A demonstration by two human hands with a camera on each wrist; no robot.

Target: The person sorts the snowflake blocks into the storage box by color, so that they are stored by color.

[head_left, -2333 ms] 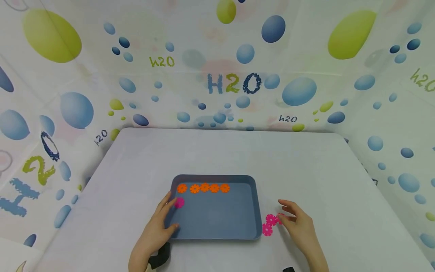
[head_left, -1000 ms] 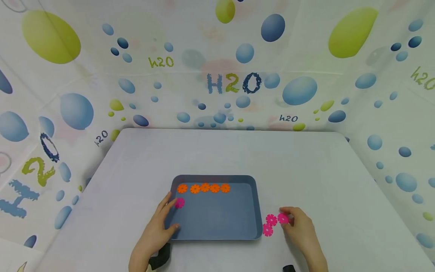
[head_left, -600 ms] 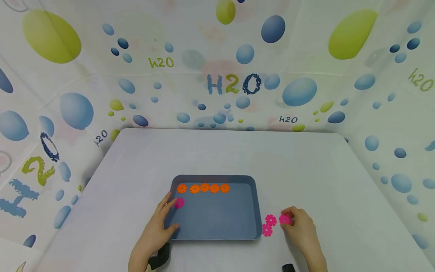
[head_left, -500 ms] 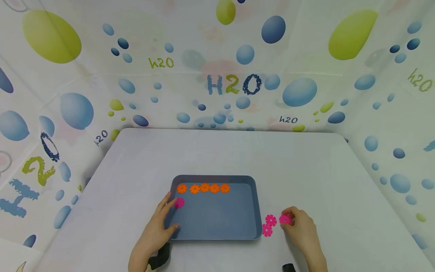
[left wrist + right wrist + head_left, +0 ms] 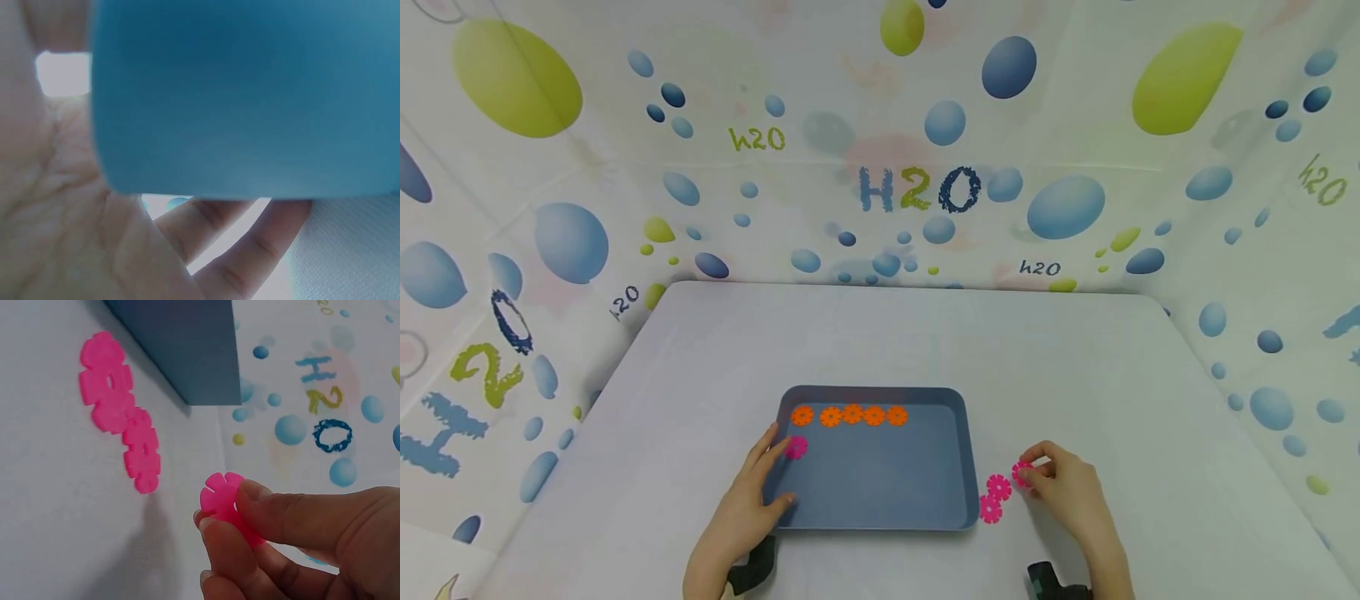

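Between the thumb and fingers of my right hand is a pink notched plastic disc, held up off the table and tilted. Two more pink discs lie on the table beside the right edge of the blue-grey tray. My left hand rests against the tray's left side, fingers extended and thumb near its front corner. Inside the tray a pink disc sits by the left fingertips, partly covered. A row of several orange discs runs along the tray's far side. The tray's wall fills most of the left wrist view.
A white-covered table extends around the tray. Behind it and at both sides hangs a white curtain with blue and green drops. A black wrist strap shows at the left wrist.
My right hand has reached the outermost pink disc, pinched it and lifted it, tilting it in the fingers. The left hand and the tray have stayed where they were.
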